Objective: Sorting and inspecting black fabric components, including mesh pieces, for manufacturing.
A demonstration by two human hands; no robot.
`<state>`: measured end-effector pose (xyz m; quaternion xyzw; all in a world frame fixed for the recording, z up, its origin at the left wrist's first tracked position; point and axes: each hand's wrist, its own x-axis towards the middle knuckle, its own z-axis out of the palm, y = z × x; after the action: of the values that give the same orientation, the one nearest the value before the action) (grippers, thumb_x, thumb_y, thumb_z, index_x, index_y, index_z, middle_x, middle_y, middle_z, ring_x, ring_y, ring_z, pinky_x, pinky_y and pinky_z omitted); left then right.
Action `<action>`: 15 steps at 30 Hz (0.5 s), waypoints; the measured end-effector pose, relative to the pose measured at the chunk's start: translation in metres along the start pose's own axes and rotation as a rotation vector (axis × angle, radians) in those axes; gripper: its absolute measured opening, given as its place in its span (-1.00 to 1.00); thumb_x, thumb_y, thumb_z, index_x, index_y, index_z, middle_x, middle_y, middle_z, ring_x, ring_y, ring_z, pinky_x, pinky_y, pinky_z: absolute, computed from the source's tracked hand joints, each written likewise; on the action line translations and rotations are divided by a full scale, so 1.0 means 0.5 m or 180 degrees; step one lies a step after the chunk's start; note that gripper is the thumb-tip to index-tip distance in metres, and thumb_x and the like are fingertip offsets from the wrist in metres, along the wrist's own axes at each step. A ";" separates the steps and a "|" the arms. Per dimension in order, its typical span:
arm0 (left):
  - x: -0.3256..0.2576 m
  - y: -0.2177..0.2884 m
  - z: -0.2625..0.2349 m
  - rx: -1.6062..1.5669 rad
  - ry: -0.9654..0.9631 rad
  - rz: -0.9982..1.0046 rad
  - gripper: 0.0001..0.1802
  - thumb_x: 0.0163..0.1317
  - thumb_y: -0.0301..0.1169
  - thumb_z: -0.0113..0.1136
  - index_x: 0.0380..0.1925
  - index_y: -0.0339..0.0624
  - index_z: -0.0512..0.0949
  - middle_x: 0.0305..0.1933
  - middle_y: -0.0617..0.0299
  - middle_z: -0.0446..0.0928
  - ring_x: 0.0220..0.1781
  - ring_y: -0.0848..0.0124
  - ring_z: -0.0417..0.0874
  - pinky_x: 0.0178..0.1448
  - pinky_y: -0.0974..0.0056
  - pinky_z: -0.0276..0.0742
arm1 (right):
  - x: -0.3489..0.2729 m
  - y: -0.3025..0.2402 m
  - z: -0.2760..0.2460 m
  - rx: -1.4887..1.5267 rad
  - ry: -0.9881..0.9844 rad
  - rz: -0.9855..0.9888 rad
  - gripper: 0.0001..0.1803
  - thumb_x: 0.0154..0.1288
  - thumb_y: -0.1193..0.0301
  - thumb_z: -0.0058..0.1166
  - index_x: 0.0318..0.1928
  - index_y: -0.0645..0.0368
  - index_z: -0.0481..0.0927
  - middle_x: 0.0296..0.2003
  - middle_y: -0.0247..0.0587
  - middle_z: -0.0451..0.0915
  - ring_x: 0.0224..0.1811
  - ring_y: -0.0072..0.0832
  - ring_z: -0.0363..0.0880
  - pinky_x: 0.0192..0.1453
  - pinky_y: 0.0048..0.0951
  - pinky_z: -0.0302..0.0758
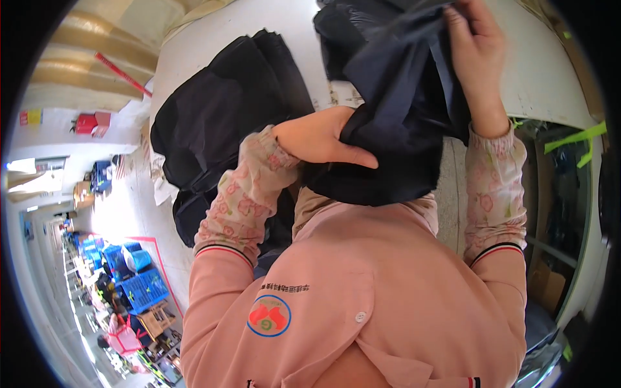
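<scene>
In the head view, the right hand (479,55) has its grip closed on the raised edge of the black cloth (401,123), which spans the desk's (537,84) near edge. The left hand (317,137) lays its thumb on the cloth; its fingers are hidden, so I cannot tell how tight that grip is. The picture's top cuts off a black pile (337,35).

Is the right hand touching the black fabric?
Touching. The head view shows the right hand gripping the black fabric, its thumb against the raised upper part.
</scene>
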<state>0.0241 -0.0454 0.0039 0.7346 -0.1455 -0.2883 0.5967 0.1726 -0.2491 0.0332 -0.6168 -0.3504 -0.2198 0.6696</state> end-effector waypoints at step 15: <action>-0.034 0.032 -0.058 -0.1637 0.1434 0.1579 -0.61 0.12 -0.53 0.33 0.00 -0.27 0.55 -0.04 0.28 0.59 -0.01 0.49 0.56 0.14 0.34 0.46 | -0.037 -0.178 0.102 -0.1716 -0.1847 -0.0909 -0.54 0.03 0.44 0.32 0.00 0.20 0.56 -0.17 -0.10 0.59 -0.08 -0.09 0.53 0.14 -0.29 0.45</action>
<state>0.0302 -0.0168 0.0269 0.5492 -0.1072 0.0049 0.8288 0.0859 -0.2145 0.0789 -0.7515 -0.5364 -0.2113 0.3206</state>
